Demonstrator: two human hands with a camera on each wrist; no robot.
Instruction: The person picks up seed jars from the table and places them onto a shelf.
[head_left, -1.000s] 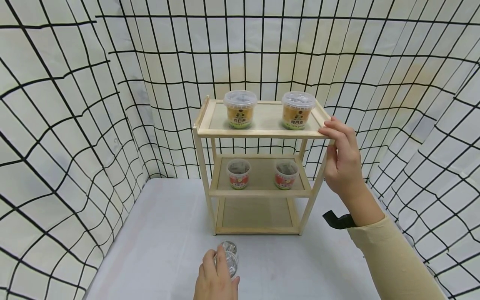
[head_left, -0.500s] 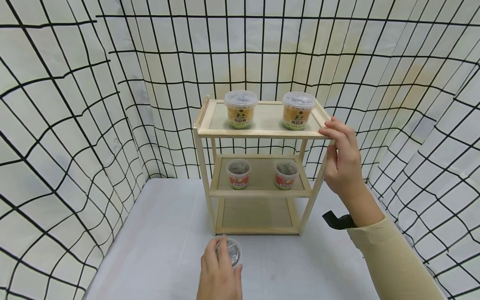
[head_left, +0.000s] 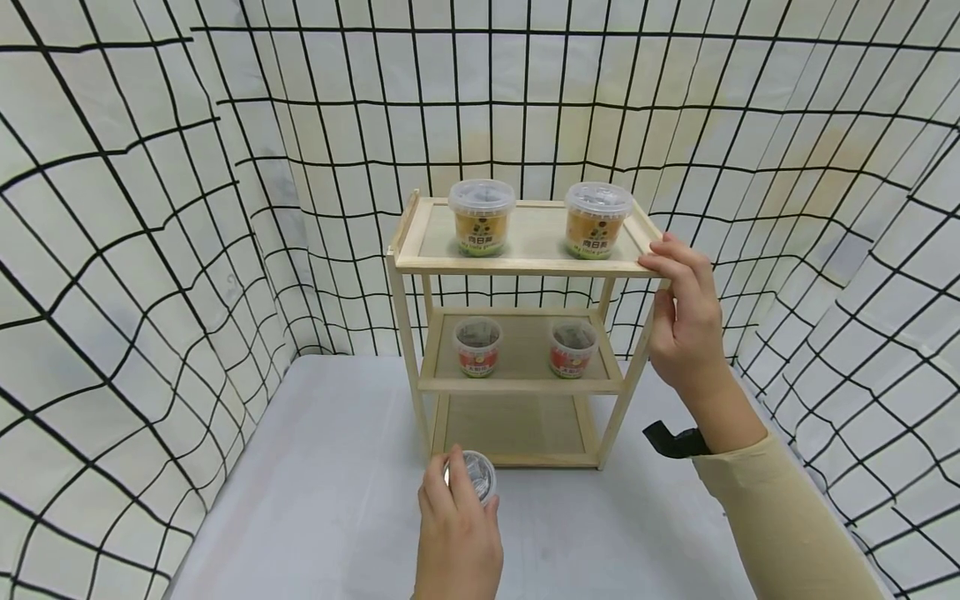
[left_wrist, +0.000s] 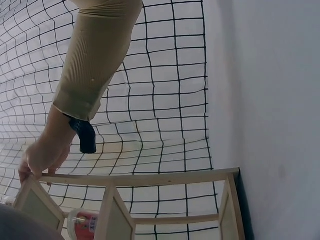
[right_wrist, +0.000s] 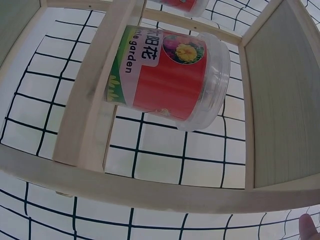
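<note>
My left hand (head_left: 459,533) grips a clear plastic cup (head_left: 480,477) with a shiny top, just in front of the bottom shelf of a three-tier wooden rack (head_left: 517,267). The fingers lie along the cup's left side, with the thumb at its near right; the cup's lower part is hidden. My right hand (head_left: 684,325) holds the rack's top right front corner, fingers over the edge and thumb below. Two yellow-labelled lidded cups (head_left: 482,221) (head_left: 597,223) stand on the top shelf. On the middle shelf are two red-labelled cups (head_left: 478,350) (head_left: 573,350), one shown large in the right wrist view.
A white-covered table (head_left: 345,467) carries the rack. Black grid netting (head_left: 525,100) over white sheeting surrounds it at the back and both sides. The bottom shelf board (head_left: 517,425) lies close above the tabletop. A dark strap (head_left: 675,440) sits at my right wrist.
My left hand has moved forward and slightly right with its cup, toward the bottom shelf. A second round top behind that cup has gone out of sight. My right hand stays put.
</note>
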